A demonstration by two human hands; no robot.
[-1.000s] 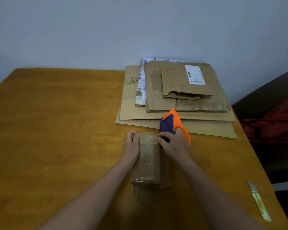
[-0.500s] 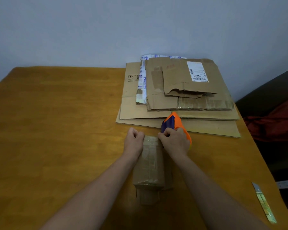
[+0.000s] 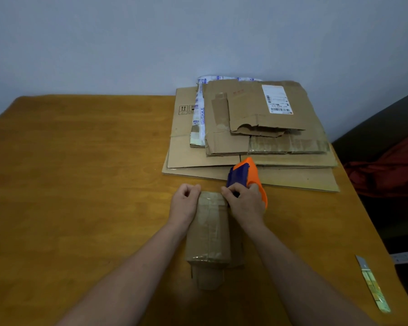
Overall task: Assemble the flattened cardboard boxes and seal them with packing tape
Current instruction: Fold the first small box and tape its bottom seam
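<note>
A small cardboard box (image 3: pixel 209 231) lies lengthwise on the wooden table (image 3: pixel 80 184), with clear tape along its top and a loose flap at its near end. My left hand (image 3: pixel 184 203) is at the box's far left corner, its curled fingers holding that corner. My right hand (image 3: pixel 245 203) grips an orange and blue tape dispenser (image 3: pixel 250 170) at the box's far right corner. Just beyond both hands lies a stack of flattened cardboard boxes (image 3: pixel 257 137).
A utility knife (image 3: pixel 372 285) lies near the table's right edge. Off the right side stands a dark chair (image 3: pixel 375 137) with a red cloth (image 3: pixel 391 170) on it. A grey wall rises behind the table.
My left hand has slid from the box's left side to its far corner and its fingers have curled tighter. The right hand and dispenser have barely shifted.
</note>
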